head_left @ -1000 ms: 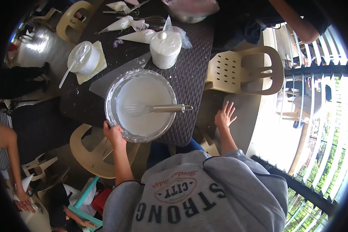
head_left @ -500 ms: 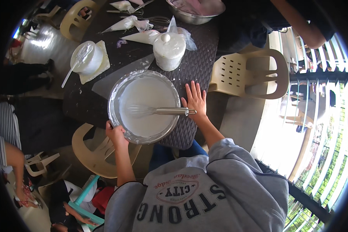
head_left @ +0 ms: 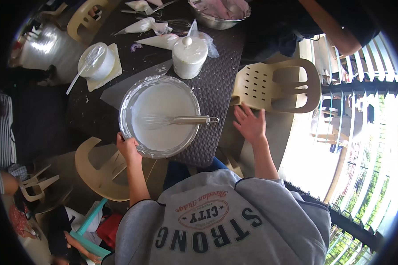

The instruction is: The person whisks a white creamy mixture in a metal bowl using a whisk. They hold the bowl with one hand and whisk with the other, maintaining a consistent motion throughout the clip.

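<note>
A large metal mixing bowl (head_left: 124,115) of smooth white liquid mixture (head_left: 163,99) stands at the near end of the dark woven-pattern table. Across the bowl lies a whisk (head_left: 188,120), its wires in the mixture and its handle over the right rim. My left hand (head_left: 129,149) is closed on the bowl's near-left rim. Off the table's right edge, my right hand (head_left: 251,126) hangs in the air with fingers spread and nothing in it. Just past the bowl is a lidded white canister (head_left: 189,59) with a round knob.
Filled piping bags (head_left: 157,41) lie farther back, near a metal bowl of pink mixture (head_left: 221,20). A white tub with a spatula (head_left: 95,66) sits on a square board at left. Beige plastic chairs (head_left: 274,86) flank the table. A person's arm (head_left: 334,28) shows at far right.
My right hand has left the tabletop and moved right, beyond the table edge. My left hand keeps its hold on the bowl. The whole view has shifted slightly.
</note>
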Available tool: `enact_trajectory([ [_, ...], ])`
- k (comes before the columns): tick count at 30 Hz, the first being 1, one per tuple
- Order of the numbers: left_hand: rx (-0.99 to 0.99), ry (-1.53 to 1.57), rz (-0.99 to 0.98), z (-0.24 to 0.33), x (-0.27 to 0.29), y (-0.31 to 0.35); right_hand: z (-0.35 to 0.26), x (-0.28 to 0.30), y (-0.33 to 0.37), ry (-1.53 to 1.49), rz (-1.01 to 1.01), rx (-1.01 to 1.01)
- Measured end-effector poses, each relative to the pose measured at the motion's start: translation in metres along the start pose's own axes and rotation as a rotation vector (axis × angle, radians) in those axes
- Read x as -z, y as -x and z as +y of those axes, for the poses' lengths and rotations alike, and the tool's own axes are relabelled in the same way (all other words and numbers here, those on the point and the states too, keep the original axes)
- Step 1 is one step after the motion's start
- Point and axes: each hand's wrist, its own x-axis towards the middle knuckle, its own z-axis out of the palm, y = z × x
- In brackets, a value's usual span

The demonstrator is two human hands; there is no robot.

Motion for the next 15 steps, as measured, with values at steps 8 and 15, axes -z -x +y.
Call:
enact_trajectory([
  [8, -0.02, -0.082, -0.007, -0.004, -0.001, -0.005, -0.032, -0.052, 0.029, -0.66, -0.531, 0.206],
  [15, -0.016, -0.04, 0.01, -0.004, -0.002, -0.003, 0.043, -0.02, -0.035, 1.336, 0.268, 0.781],
])
